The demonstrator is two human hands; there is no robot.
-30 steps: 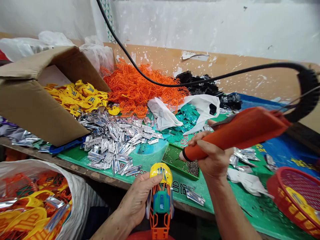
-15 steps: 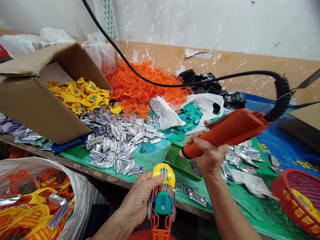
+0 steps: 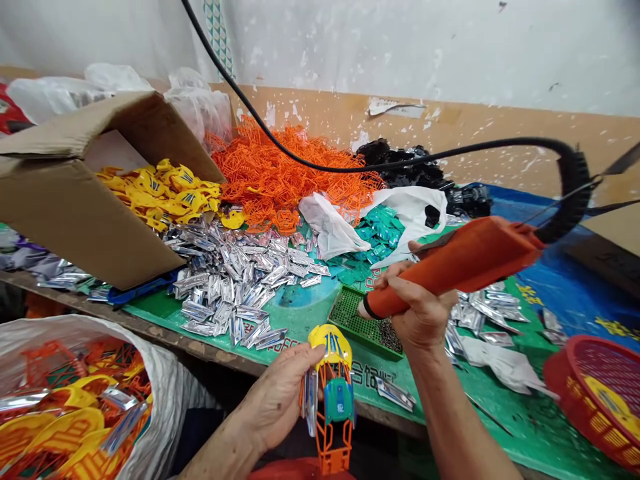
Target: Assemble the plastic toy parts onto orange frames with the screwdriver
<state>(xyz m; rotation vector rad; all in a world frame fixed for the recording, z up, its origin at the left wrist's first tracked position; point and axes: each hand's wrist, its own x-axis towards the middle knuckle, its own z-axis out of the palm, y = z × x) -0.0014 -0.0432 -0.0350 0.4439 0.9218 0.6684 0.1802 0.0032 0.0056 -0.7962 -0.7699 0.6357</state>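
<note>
Left hand [image 3: 275,403] grasps a yellow-topped, orange-latticed plastic toy car [image 3: 339,400]; right hand [image 3: 420,313] clenches an orange corded tool [image 3: 460,270]

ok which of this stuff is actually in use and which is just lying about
In use: left hand holding a plastic toy car frame; right hand gripping an orange corded tool, its tip over a green perforated tray.

Lying about: silver parts, orange lattice parts, yellow parts, a cardboard box, a white sack, a red basket.
</note>
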